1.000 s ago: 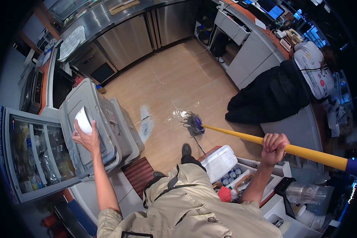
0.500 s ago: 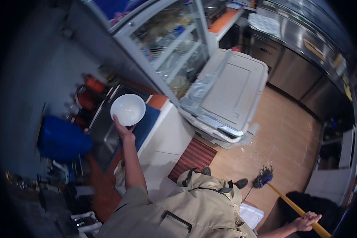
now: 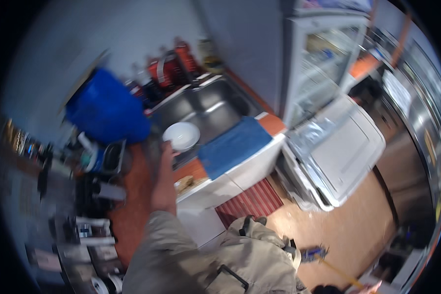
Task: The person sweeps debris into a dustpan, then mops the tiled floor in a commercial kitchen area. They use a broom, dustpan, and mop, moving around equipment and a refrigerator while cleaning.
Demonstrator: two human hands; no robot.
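My left hand (image 3: 168, 152) grips the near left rim of a white bowl (image 3: 182, 138), holding it over the left part of the steel sink (image 3: 218, 105). Its fingers are partly smeared by motion. A blue cloth (image 3: 235, 147) lies along the sink's front edge, to the right of the bowl. At the lower right edge, my right hand (image 3: 371, 288) is closed around the yellow handle of a mop (image 3: 335, 269). The mop's dark, stringy head (image 3: 314, 254) rests on the floor beside my feet.
Left of the sink stands a large blue container (image 3: 105, 108); red bottles (image 3: 166, 68) line its back. A lidded grey bin (image 3: 350, 152) stands before a glass-door fridge (image 3: 323, 68). A red striped mat (image 3: 250, 201) lies below the sink. Steel counters (image 3: 406, 147) run along the right.
My view has swung left toward the sink. The bowl in my left hand now shows lower against the basin. My right hand, still on the mop, has slipped closer to the lower edge.
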